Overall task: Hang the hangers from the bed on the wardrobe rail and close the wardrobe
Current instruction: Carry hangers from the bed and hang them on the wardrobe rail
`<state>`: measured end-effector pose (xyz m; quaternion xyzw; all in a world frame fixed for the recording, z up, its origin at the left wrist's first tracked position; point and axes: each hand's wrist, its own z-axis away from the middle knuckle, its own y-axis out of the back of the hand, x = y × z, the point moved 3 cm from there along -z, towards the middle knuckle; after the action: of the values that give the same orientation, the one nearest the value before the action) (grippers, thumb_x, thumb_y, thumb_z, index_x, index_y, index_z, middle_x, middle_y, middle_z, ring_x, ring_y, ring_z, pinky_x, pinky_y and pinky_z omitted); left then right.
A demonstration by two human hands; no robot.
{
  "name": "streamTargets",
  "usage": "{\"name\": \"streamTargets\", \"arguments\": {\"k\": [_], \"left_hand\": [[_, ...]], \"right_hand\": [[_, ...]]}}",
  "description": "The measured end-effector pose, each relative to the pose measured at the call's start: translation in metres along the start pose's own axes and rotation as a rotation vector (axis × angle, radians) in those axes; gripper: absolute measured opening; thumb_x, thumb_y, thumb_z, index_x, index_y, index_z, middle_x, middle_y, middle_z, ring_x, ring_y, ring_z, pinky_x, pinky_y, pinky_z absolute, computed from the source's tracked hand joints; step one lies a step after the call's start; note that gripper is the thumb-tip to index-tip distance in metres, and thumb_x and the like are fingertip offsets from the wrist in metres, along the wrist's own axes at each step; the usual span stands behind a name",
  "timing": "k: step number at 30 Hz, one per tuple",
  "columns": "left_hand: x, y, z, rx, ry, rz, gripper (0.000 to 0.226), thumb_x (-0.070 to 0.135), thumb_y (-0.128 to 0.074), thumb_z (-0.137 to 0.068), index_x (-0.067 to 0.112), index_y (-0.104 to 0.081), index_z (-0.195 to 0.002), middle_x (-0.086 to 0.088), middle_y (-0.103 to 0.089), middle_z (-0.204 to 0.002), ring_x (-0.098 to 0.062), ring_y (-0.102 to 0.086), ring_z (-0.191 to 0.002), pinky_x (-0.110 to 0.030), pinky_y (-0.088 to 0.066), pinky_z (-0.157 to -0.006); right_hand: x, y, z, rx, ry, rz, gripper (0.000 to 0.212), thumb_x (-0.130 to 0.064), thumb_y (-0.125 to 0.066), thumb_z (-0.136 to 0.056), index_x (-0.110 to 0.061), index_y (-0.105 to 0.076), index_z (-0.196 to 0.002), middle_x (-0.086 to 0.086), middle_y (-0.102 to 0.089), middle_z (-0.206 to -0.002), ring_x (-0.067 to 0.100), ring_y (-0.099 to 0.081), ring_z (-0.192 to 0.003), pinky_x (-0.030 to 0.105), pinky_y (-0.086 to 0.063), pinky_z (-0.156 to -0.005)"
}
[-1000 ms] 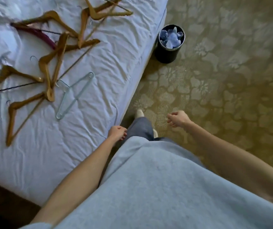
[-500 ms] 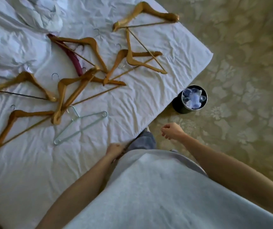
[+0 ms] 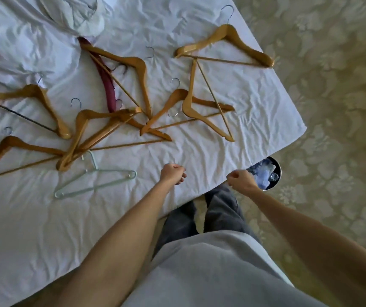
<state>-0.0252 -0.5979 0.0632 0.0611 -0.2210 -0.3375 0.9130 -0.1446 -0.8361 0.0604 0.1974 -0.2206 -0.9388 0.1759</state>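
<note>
- White, wrinkly sheets cover the bed (image 3: 199,156), and a bunched-up white duvet (image 3: 71,14) sits at the far end.
- Lots of wooden hangers (image 3: 115,120) lie spread over the sheet, some crossing on top of each other.
- One wooden hanger (image 3: 228,44) lies alone near the bed's far corner, with its metal hook pointing away.
- A dark red hanger (image 3: 106,83) peeks out from under the wooden ones.
- A pale green plastic hanger (image 3: 93,178) lies closest to the person, flat on the sheet.
- The left hand (image 3: 173,173) is over the sheet with its fingers curled in, holding nothing. The green hanger is just to its left, not touching it. The wooden ones are farther up the bed.
- The right hand (image 3: 241,179) is at the bed's edge, fingers curled too, also holding nothing. No hanger touches it.
- A round black bin (image 3: 275,173) with clear plastic inside stands on the floor just past the right hand.
- Flowery tan carpet (image 3: 332,107) covers the floor beside the bed.
- The person stands by the bed in a grey top and dark trousers.
</note>
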Motion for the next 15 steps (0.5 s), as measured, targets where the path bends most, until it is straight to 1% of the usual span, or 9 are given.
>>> {"name": "streamTargets", "arguments": {"k": [3, 5, 7, 9, 12, 14, 15], "left_hand": [[0.032, -0.011, -0.037, 0.030, 0.014, 0.037, 0.018, 0.015, -0.057, -0.096, 0.003, -0.071, -0.095, -0.006, -0.070, -0.077, -0.014, -0.060, -0.058, -0.025, -0.049, -0.053], [0.052, -0.020, -0.067, 0.056, 0.025, 0.050, 0.018, 0.014, -0.057, -0.094, 0.006, -0.071, -0.087, -0.007, -0.070, -0.074, -0.016, -0.060, -0.057, -0.027, -0.050, -0.054], [0.065, -0.029, -0.095, 0.080, 0.025, 0.039, 0.019, 0.014, -0.057, -0.092, 0.009, -0.069, -0.078, -0.008, -0.070, -0.072, -0.018, -0.059, -0.057, -0.027, -0.049, -0.053], [0.075, -0.040, -0.121, 0.091, 0.019, 0.016, 0.021, 0.014, -0.055, -0.091, 0.008, -0.069, -0.077, -0.008, -0.070, -0.071, -0.019, -0.059, -0.055, -0.025, -0.047, -0.050], [0.079, -0.051, -0.148, 0.126, 0.058, 0.046, 0.021, 0.013, -0.054, -0.092, 0.007, -0.071, -0.081, -0.007, -0.070, -0.070, -0.018, -0.059, -0.052, -0.023, -0.046, -0.051], [0.079, -0.057, -0.161, 0.148, 0.086, 0.082, 0.022, 0.012, -0.053, -0.092, 0.009, -0.070, -0.080, -0.008, -0.071, -0.073, -0.018, -0.060, -0.052, -0.023, -0.047, -0.051], [0.076, -0.059, -0.167, 0.159, 0.098, 0.094, 0.022, 0.013, -0.052, -0.092, 0.010, -0.070, -0.078, -0.009, -0.073, -0.076, -0.019, -0.061, -0.054, -0.024, -0.048, -0.053]], "right_hand": [[-0.040, 0.023, -0.049, 0.041, 0.079, 0.057, 0.014, -0.022, -0.063, -0.091, -0.017, -0.073, -0.099, 0.004, -0.071, -0.096, 0.023, -0.066, -0.083, 0.035, -0.054, -0.072], [-0.066, 0.034, -0.087, 0.071, 0.120, 0.087, 0.015, -0.022, -0.064, -0.090, -0.018, -0.072, -0.101, 0.004, -0.070, -0.100, 0.022, -0.065, -0.083, 0.034, -0.053, -0.070], [-0.090, 0.039, -0.120, 0.103, 0.165, 0.126, 0.018, -0.020, -0.063, -0.089, -0.018, -0.072, -0.104, 0.005, -0.071, -0.102, 0.024, -0.066, -0.087, 0.034, -0.053, -0.070], [-0.110, 0.040, -0.153, 0.161, 0.220, 0.208, 0.024, -0.021, -0.064, -0.089, -0.017, -0.071, -0.111, 0.006, -0.069, -0.110, 0.028, -0.066, -0.100, 0.034, -0.052, -0.075], [-0.125, 0.024, -0.191, 0.152, 0.297, 0.330, 0.037, -0.025, -0.068, -0.090, -0.013, -0.061, -0.124, 0.008, -0.059, -0.125, 0.030, -0.056, -0.118, 0.041, -0.050, -0.090], [-0.128, 0.010, -0.211, 0.135, 0.312, 0.402, 0.046, -0.025, -0.067, -0.091, -0.014, -0.052, -0.133, 0.008, -0.054, -0.130, 0.030, -0.053, -0.121, 0.041, -0.049, -0.093], [-0.128, 0.005, -0.218, 0.136, 0.317, 0.429, 0.047, -0.023, -0.064, -0.093, -0.016, -0.049, -0.136, 0.007, -0.054, -0.131, 0.029, -0.054, -0.120, 0.041, -0.051, -0.090]]}}
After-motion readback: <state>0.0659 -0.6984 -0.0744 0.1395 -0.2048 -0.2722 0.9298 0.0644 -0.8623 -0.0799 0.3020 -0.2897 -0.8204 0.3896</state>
